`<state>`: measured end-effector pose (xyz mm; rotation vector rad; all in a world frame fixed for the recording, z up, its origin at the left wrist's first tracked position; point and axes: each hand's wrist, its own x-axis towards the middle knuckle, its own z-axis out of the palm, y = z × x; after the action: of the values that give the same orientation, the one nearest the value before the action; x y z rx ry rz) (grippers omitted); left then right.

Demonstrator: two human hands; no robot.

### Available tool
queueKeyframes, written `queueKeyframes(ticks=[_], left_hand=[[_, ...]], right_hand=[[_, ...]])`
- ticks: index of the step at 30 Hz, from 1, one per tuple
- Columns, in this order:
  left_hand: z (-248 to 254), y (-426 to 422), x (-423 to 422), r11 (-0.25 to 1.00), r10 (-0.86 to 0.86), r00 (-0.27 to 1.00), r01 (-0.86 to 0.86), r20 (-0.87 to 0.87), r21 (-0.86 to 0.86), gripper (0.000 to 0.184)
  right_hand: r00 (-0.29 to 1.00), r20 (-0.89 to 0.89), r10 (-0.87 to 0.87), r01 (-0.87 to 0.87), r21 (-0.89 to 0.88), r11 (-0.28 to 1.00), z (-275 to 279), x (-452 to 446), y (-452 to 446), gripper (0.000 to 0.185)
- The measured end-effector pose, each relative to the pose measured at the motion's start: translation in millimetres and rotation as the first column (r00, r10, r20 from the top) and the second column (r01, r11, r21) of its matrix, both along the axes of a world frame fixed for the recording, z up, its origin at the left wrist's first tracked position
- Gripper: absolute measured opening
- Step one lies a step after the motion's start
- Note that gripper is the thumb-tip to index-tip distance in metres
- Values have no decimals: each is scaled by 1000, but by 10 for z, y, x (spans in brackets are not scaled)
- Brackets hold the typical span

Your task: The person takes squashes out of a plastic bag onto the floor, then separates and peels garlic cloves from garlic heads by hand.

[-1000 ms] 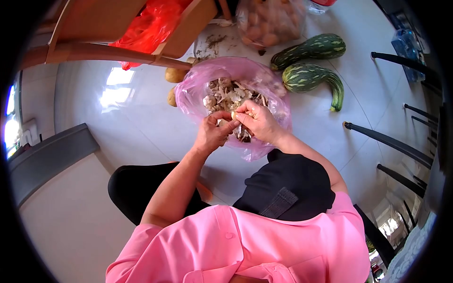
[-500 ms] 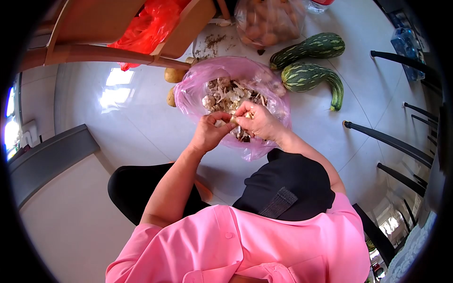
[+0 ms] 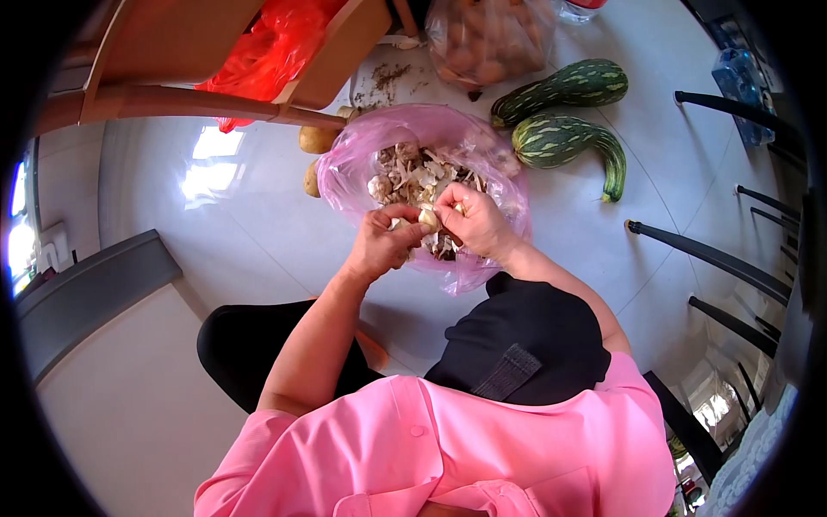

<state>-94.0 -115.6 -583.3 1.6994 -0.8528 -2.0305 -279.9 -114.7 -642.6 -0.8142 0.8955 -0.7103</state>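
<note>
A pale garlic clove (image 3: 428,219) shows between my hands, above an open pink plastic bag (image 3: 351,164). My left hand (image 3: 383,244) pinches the clove from its left side. My right hand (image 3: 475,226) is closed at the clove's right, with something pale, perhaps more garlic, partly hidden in its curled fingers. Inside the bag lie garlic bulbs (image 3: 380,186) and loose papery skins (image 3: 428,177). The bag's lower part is partly covered by my hands.
Two striped green squashes (image 3: 564,142) lie right of the bag. Behind it stands a clear bag of brown round items (image 3: 489,43). Potatoes (image 3: 317,139) sit at its left, near a wooden chair (image 3: 172,97) with a red bag (image 3: 267,60). Black metal legs (image 3: 711,263) stand right.
The fingertips of my two hands have parted slightly, and more of the pale clove shows between them. The bag and squashes have stayed in place.
</note>
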Motion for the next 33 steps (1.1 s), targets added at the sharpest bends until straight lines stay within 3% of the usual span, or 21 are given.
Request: queueKeyframes(ticks=[2, 6, 8, 12, 14, 15, 16, 18, 19, 21, 24, 28, 31, 33], left_hand=[[32, -41, 34, 999, 33, 999, -33, -34, 10, 16], [-75, -4, 69, 995, 84, 994, -87, -70, -39, 16], [-127, 21, 78, 993, 113, 987, -117, -118, -22, 15], [-188, 43, 92, 986, 168, 960, -166, -225, 27, 14], [-170, 43, 63, 985, 172, 953, -166, -249, 45, 16], [-164, 42, 51, 984, 178, 946, -167, -272, 62, 19], [-185, 45, 50, 984, 178, 946, -168, -271, 62, 19], [-211, 40, 39, 993, 120, 979, -121, -165, 1, 23], [-189, 27, 45, 993, 119, 979, -120, -164, 2, 23], [-113, -4, 63, 987, 126, 985, -114, -114, 114, 26], [-75, 4, 25, 998, 56, 997, -55, -47, 31, 26], [-201, 24, 103, 995, 79, 977, -66, -200, 70, 26], [-178, 41, 90, 989, 145, 949, -134, -281, 57, 25], [-174, 45, 83, 984, 175, 937, -160, -302, 75, 25]], right_hand=[[926, -362, -105, -88, -477, 874, -80, 27, 30, 12], [886, -451, -111, -88, -398, 913, -34, -8, 6, 18], [845, -494, -205, -40, -440, 897, 3, 5, -43, 22], [926, -313, -211, 61, -429, 901, -48, -20, -104, 29], [992, 22, 126, -127, 64, 990, 200, -51, -129, 31], [991, 31, 127, -129, 70, 989, 287, -19, -111, 29], [991, 31, 127, -129, 69, 989, 247, 7, -98, 29], [997, -51, -52, 39, -235, 971, 184, 56, -76, 28], [997, -50, -52, 39, -234, 971, 211, 37, -85, 28], [903, -429, -25, -186, -443, 877, 291, -24, -115, 30], [860, -509, -40, -272, -524, 807, 267, -27, -121, 30], [907, -421, 0, -254, -547, 798, 302, -34, -121, 23], [963, -270, 19, -135, -417, 899, 298, -15, -103, 18], [998, -52, -38, 18, -334, 943, 208, 25, -90, 15]])
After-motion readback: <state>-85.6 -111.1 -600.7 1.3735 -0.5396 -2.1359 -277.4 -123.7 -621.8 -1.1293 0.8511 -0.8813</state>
